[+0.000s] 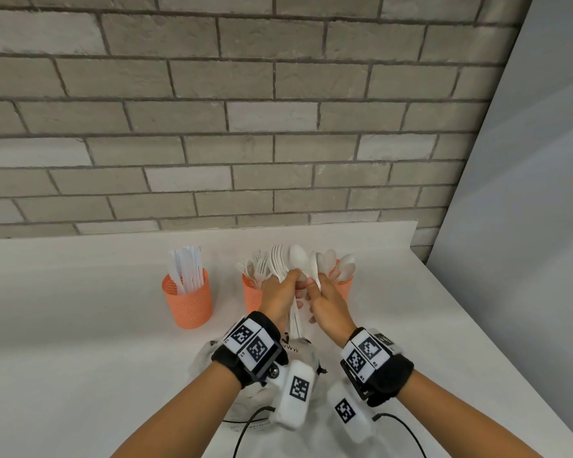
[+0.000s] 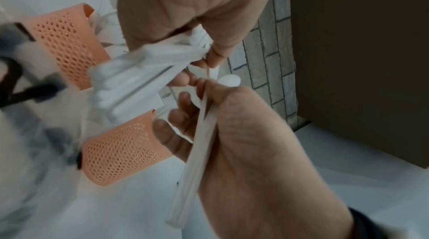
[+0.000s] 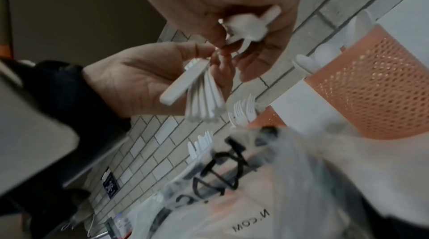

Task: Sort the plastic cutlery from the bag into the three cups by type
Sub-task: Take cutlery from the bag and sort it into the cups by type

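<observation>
Three orange perforated cups stand in a row by the wall: the left cup holds knives, the middle cup forks, the right cup spoons. Both hands meet in front of the middle and right cups. My left hand grips a bundle of white cutlery with fork tines fanned upward, its handles hanging below the fist. My right hand pinches a couple of spoons by their handles, touching the left hand's bundle. The clear printed bag lies on the counter under my wrists.
A grey brick wall rises right behind the cups. The white counter ends at a right edge next to a pale wall panel. Black cables trail from the wrist bands near the front.
</observation>
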Available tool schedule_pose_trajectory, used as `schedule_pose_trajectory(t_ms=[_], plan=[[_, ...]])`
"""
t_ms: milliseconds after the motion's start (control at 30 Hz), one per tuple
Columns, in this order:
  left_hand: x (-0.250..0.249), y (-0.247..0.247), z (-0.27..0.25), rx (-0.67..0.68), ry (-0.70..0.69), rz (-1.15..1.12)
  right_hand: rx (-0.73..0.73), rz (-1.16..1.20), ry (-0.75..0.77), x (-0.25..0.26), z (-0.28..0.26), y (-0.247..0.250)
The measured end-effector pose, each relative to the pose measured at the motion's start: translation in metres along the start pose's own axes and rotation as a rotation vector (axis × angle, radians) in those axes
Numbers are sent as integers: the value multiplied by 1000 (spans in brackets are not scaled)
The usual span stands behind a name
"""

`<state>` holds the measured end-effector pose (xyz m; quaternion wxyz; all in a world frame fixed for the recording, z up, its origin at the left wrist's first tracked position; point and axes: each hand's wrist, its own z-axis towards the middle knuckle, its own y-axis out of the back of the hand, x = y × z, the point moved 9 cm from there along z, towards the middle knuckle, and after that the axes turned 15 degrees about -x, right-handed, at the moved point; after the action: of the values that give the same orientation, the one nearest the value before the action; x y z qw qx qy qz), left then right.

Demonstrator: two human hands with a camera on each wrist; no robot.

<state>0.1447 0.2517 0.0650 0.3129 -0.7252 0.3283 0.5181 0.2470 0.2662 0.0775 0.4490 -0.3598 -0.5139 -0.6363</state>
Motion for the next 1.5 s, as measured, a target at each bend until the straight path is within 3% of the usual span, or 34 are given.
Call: schedule_pose_trajectory(t_ms=[200, 333, 533, 633, 767, 900, 1200, 1500], plan=[[-12, -4, 5, 18, -44, -42, 67, 98, -13, 4, 16, 5], [-22, -4, 3, 11, -97, -92, 212, 76, -10, 7, 13, -1], [-26, -8, 2, -28, -237, 56, 305, 17, 31, 2, 15, -8], [-19, -20, -2, 19, -231, 95, 249, 140, -82, 4, 20, -3], [-21, -36, -10, 128, -243, 153, -10, 387, -322, -8, 37, 23], [-25, -38, -7, 243, -104, 13, -182, 423, -315, -12, 57, 53], [-72, 21, 52, -39, -108, -187, -404, 605, -275, -12, 97, 81], [-76, 60, 93, -344, -212, -261, -353, 492, -276, -30, 115, 52]])
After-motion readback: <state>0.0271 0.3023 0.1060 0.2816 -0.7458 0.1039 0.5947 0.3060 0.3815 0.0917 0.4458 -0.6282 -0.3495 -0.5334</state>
